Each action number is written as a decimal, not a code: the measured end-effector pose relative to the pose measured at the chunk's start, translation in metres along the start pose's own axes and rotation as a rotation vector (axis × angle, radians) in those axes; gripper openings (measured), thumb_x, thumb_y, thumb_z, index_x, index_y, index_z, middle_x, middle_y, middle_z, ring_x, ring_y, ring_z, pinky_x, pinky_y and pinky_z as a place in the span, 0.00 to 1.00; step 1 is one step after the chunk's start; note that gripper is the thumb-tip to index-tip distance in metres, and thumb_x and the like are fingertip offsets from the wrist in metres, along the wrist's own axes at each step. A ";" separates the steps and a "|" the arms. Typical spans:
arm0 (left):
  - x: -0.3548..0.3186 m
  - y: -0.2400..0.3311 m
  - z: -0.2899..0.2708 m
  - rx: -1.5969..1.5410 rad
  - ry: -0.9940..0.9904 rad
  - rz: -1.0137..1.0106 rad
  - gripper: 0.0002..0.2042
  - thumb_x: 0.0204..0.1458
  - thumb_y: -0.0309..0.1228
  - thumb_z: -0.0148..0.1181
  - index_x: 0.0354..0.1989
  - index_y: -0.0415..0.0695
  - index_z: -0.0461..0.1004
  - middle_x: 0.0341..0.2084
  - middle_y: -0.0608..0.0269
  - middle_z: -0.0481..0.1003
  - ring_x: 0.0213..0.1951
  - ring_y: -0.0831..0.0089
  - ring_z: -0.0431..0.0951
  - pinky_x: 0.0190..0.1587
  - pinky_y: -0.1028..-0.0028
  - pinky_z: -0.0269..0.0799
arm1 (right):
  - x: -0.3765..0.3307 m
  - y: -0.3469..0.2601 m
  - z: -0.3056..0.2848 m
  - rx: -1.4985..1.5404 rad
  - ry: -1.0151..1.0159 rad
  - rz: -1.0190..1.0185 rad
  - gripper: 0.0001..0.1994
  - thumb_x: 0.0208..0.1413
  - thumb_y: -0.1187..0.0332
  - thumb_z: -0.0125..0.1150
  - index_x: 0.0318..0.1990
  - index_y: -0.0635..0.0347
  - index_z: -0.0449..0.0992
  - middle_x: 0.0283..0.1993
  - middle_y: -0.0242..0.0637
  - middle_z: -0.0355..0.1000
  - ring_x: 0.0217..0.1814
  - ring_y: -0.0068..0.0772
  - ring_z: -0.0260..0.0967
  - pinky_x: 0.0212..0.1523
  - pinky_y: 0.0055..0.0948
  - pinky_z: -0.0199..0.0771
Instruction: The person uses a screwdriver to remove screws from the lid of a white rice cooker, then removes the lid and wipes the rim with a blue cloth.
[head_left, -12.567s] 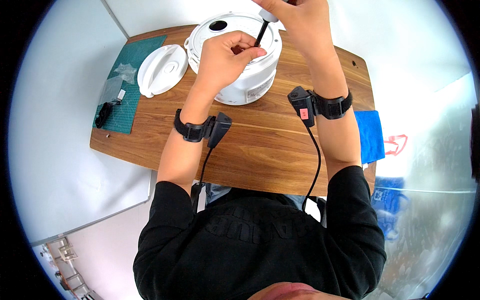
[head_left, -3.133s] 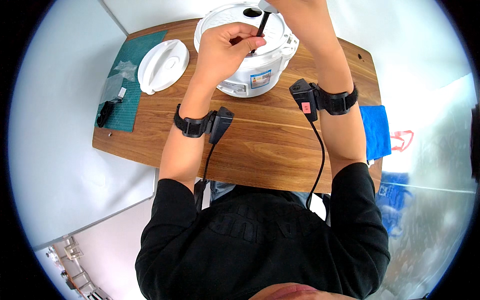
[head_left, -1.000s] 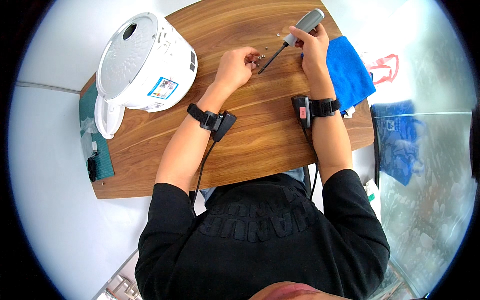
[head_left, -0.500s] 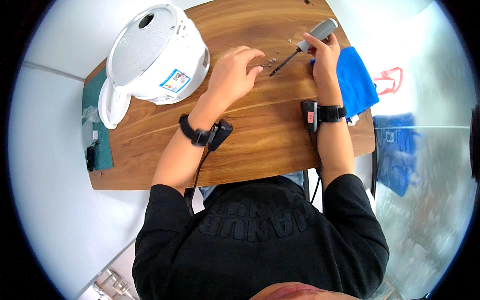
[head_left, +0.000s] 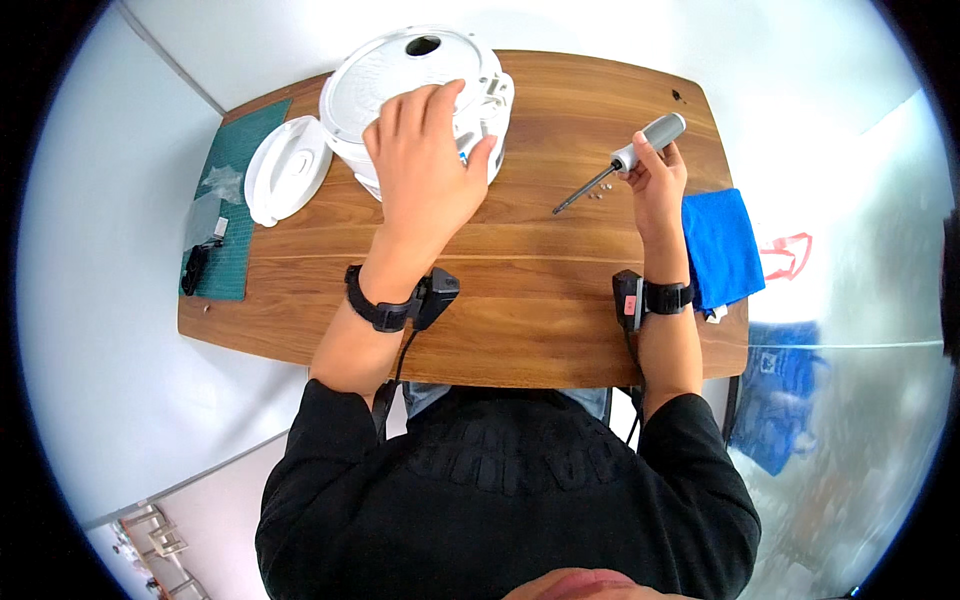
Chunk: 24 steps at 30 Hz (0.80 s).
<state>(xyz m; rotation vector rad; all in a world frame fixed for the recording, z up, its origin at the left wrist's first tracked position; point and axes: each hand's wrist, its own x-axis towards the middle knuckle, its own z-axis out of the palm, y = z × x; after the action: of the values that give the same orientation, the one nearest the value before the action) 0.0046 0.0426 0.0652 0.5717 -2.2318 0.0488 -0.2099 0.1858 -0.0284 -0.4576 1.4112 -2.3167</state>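
Note:
A white round appliance that looks like a rice cooker (head_left: 345, 105) lies with its flat underside up, a dark round hole near the far edge. Its white oval lid (head_left: 290, 170) sticks out at the lower left. My left hand (head_left: 425, 160) is over the near right side of the appliance, fingers spread and nothing held; whether the fingertips touch it I cannot tell. In my right hand (head_left: 655, 185) is a screwdriver (head_left: 586, 188) with a grey handle, its dark shaft slanting down to the left above the table. Several small screws (head_left: 600, 191) lie beside the shaft.
The wooden table (head_left: 530, 300) has a green cutting mat (head_left: 235, 262) at its left with clear plastic (head_left: 225, 184) and a black cable (head_left: 193, 270). At the right edge lies a folded blue cloth (head_left: 722, 250). A small dark piece (head_left: 679, 96) sits at the far right.
My left hand has moved from near the screws, up and left to the appliance. The appliance looks turned, and the view has shifted. The screwdriver remains in my right hand.

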 end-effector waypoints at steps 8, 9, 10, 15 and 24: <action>-0.006 -0.019 0.008 0.010 -0.048 0.005 0.23 0.44 0.32 0.74 0.50 0.45 0.78 0.50 0.63 0.75 0.55 0.62 0.69 0.58 0.61 0.57 | 0.005 -0.017 0.054 0.049 -0.173 -0.047 0.12 0.63 0.66 0.62 0.48 0.61 0.69 0.35 0.32 0.72 0.36 0.24 0.75 0.34 0.25 0.74; -0.007 -0.020 0.008 -0.009 -0.034 0.012 0.22 0.43 0.31 0.74 0.50 0.45 0.79 0.50 0.64 0.75 0.54 0.62 0.70 0.58 0.61 0.57 | 0.007 -0.019 0.057 0.045 -0.181 -0.043 0.13 0.63 0.66 0.62 0.49 0.61 0.69 0.35 0.32 0.72 0.37 0.25 0.75 0.34 0.26 0.74; -0.007 -0.021 0.008 -0.029 -0.020 0.019 0.21 0.43 0.31 0.74 0.49 0.46 0.79 0.49 0.66 0.75 0.54 0.62 0.70 0.58 0.61 0.57 | 0.009 -0.021 0.061 0.041 -0.189 -0.039 0.13 0.63 0.67 0.62 0.49 0.62 0.69 0.35 0.32 0.72 0.37 0.25 0.75 0.35 0.26 0.74; -0.008 -0.032 0.002 -0.090 -0.025 0.043 0.20 0.42 0.30 0.74 0.47 0.48 0.81 0.47 0.68 0.77 0.53 0.64 0.71 0.58 0.63 0.56 | 0.013 -0.037 0.077 0.054 -0.196 -0.079 0.18 0.63 0.67 0.63 0.54 0.65 0.67 0.36 0.33 0.71 0.37 0.27 0.75 0.35 0.26 0.74; -0.003 -0.087 -0.027 -0.390 -0.193 0.150 0.18 0.39 0.27 0.75 0.42 0.50 0.83 0.43 0.70 0.80 0.52 0.67 0.73 0.62 0.61 0.54 | 0.025 -0.052 0.108 -0.041 -0.210 -0.264 0.19 0.57 0.65 0.69 0.49 0.68 0.71 0.34 0.38 0.74 0.31 0.26 0.73 0.32 0.25 0.75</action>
<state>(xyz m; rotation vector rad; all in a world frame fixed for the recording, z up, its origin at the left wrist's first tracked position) 0.0616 -0.0284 0.0676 0.2020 -2.3821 -0.3708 -0.1895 0.1123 0.0678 -0.9212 1.3670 -2.3579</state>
